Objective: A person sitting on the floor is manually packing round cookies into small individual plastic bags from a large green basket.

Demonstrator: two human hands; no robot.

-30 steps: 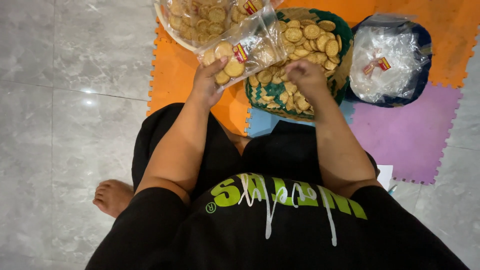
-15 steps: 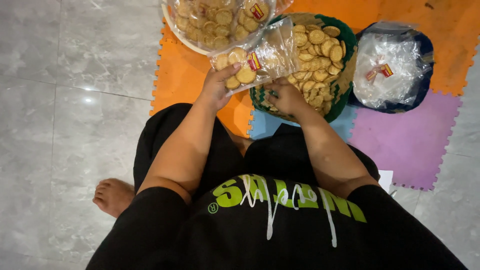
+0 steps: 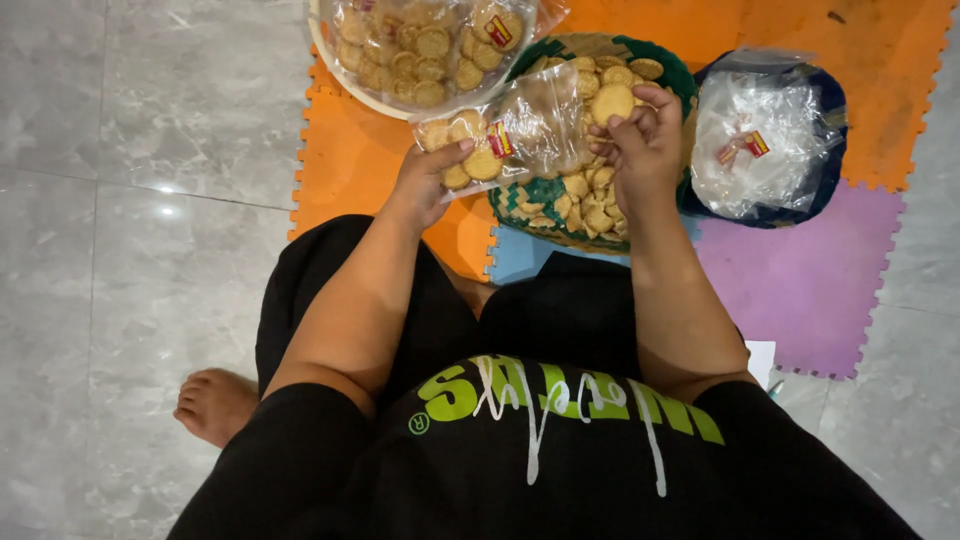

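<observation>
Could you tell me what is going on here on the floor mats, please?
A person sits on the floor. The left hand holds a clear plastic bag partly filled with round biscuits, and the right hand holds a biscuit over a green basket of loose biscuits. A white tray of filled bags sits above, and a dark bowl of empty bags to the right.

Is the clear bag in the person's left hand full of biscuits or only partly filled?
Partly filled. The clear bag in the left hand shows only a few biscuits at one end; the remainder looks empty.
</observation>
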